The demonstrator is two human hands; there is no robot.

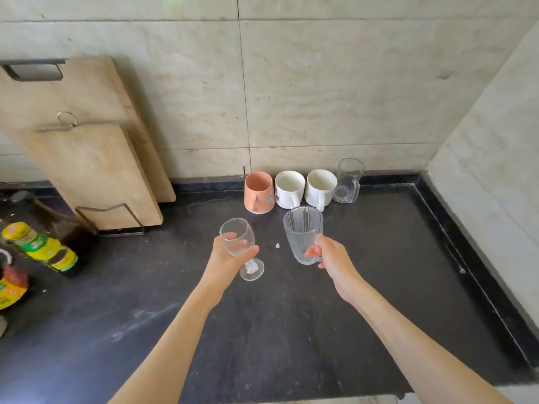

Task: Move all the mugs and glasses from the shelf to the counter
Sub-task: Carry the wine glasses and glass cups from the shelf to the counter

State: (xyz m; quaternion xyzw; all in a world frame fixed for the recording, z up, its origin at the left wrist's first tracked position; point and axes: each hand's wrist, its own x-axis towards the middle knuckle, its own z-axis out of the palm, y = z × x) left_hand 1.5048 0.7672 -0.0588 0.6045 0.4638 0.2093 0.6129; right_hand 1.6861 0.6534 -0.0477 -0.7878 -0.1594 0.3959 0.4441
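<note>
Counted on and above the dark counter (291, 330): one pink mug (259, 193), two white mugs (289, 189) (320, 189), one clear glass mug (348, 181), one stemmed glass (239, 243), one ribbed tumbler (303, 231), two wooden cutting boards (87, 91) (93, 173), and two hands (224, 255) (335, 260).

Both arms stretched forward, each grip closed round a glass.
Left hand (226, 255) wraps the stemmed glass (237, 240) bowl; right hand (329, 255) pinches the ribbed tumbler (302, 231) low on its side.
</note>
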